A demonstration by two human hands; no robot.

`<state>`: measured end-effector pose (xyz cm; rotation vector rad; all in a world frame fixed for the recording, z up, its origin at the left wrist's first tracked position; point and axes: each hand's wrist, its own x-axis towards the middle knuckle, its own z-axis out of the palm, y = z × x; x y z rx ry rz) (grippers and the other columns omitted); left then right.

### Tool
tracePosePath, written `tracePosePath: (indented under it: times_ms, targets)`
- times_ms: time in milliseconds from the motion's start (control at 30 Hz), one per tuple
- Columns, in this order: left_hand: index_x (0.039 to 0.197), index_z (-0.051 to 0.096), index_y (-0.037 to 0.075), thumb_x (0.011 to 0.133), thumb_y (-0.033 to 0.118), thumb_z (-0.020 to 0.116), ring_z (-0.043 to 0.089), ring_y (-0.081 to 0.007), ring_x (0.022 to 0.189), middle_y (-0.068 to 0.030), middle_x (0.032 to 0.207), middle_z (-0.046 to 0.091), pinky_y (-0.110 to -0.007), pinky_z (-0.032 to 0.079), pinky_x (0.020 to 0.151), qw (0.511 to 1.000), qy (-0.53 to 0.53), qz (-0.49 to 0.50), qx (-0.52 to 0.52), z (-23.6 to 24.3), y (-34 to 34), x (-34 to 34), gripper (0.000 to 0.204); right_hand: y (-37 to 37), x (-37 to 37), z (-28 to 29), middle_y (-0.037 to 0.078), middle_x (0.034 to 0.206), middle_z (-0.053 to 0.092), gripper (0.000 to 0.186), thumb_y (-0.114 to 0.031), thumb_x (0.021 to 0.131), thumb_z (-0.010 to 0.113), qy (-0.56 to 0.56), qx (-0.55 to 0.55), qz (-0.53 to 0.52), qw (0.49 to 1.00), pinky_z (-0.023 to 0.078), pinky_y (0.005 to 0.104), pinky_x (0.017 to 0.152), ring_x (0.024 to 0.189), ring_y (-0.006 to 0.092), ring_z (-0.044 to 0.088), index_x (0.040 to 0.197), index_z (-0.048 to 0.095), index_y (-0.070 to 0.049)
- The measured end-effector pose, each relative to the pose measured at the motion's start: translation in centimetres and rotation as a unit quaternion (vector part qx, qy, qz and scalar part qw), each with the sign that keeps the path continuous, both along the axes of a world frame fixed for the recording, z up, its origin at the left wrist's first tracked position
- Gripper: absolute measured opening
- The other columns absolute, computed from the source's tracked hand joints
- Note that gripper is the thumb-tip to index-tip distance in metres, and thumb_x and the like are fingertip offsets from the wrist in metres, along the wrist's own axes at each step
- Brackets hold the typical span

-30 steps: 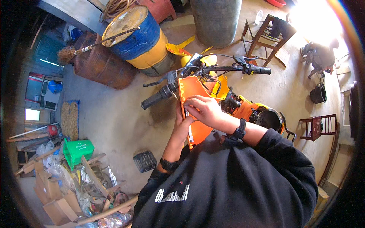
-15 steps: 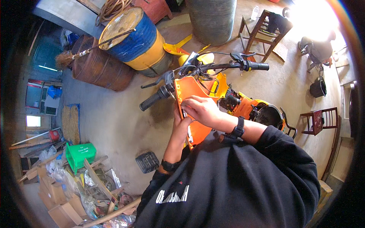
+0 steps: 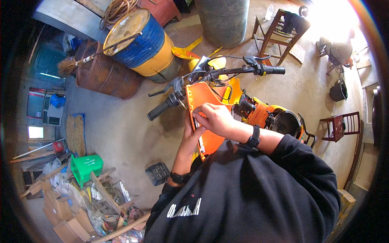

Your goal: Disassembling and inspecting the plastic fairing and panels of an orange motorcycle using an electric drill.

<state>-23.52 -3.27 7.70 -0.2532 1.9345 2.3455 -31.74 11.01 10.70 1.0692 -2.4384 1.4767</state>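
Note:
Both my hands work at the left edge of an orange plastic body panel, which stands in front of my chest. My left hand grips this edge from the outer side, fingers behind it and thumb toward the inner face. My right hand is closed in a pinch at the same edge, just above the left thumb; whatever is between its fingertips is hidden. A pale strip runs along the edge below my hands. Just beyond the panel are black handlebars with levers and cables, on a partly stripped orange-and-yellow scooter.
A blue-and-yellow drum, a rusty drum and a grey barrel stand beyond. Wooden chairs and a black bucket are at right. A green bin, cardboard boxes and a black crate lie left.
My hands stay at the same spot on the panel edge, with only a slight shift of the fingers. The whole view has moved a little.

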Motion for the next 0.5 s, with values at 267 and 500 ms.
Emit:
tracePosePath:
  times_ms: [267,500]
  targets:
    - [0.154,0.001,0.001,0.077,0.030,0.077,0.021,-0.0261,0.144,-0.0174,0.152,0.022,-0.041,0.021,0.117,0.988,0.070,-0.098,-0.092,-2.4,-2.2,1.8,0.112,0.2,-0.6,-0.5,0.009,0.087,0.067,0.017,-0.016,0.086,0.068,0.059,-0.083,0.066,0.993,0.056,0.0370,0.064,0.075,0.0280,0.068,0.100,0.067,-0.007]
    - [0.154,-0.001,0.002,0.066,0.000,0.053,0.018,-0.0285,0.146,-0.0195,0.154,0.018,-0.039,0.018,0.119,0.989,0.030,-0.058,-0.132,-2.2,-0.7,2.0,0.104,0.3,-0.5,-0.8,0.010,0.083,0.067,0.016,-0.019,0.087,0.068,0.036,-0.054,0.048,0.997,0.055,0.0384,0.061,0.071,0.0295,0.067,0.098,0.066,-0.006]
